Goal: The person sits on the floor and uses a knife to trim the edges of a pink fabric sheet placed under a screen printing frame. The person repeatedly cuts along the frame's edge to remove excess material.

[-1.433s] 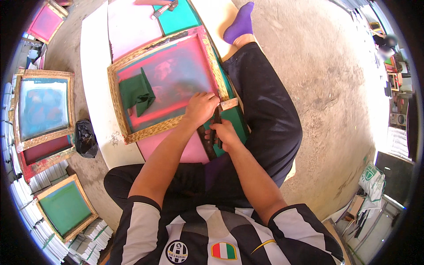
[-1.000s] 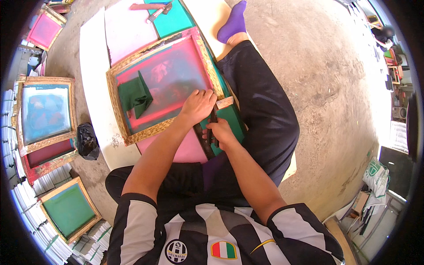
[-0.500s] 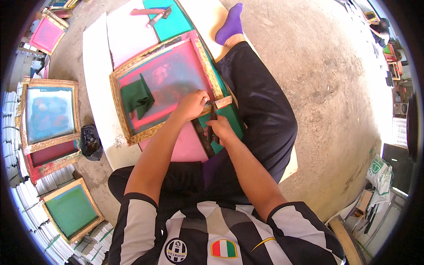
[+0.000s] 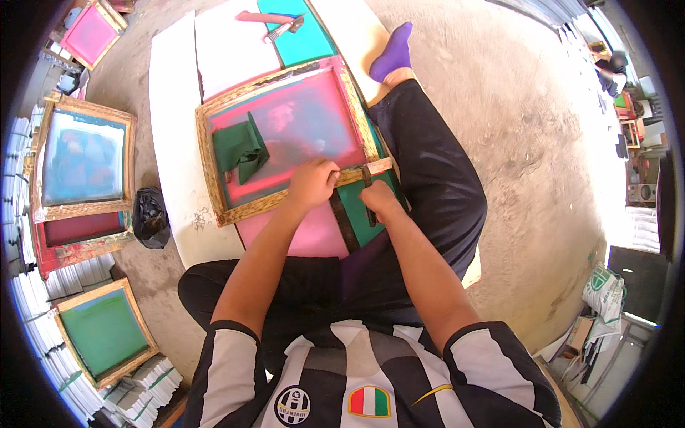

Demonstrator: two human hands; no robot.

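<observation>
A wooden screen-printing frame (image 4: 264,204) with a pink and blue-grey mesh lies in front of me. My left hand (image 4: 312,182) is closed at its near edge, and whatever its fingers hold is hidden. Close beside it on the right, my right hand (image 4: 383,200) is wrapped round dark pliers (image 4: 367,175). Their jaws are at the frame's near right corner, where a wooden strip end (image 4: 379,165) sticks out. A crumpled dark green cloth (image 4: 242,148) rests on the left part of the mesh.
Beyond the frame lie a hammer (image 4: 284,30) and a reddish strip (image 4: 264,17) on the board. My outstretched leg (image 4: 435,150) borders the right side. Left on the floor are a black bag (image 4: 150,217), a blue screen frame (image 4: 83,212), a green one (image 4: 105,332) and paper stacks (image 4: 146,389).
The whole view has shifted, with the board now further right in the picture. My right hand has closed more tightly round the pliers' handles; the left stays at the frame's near edge.
</observation>
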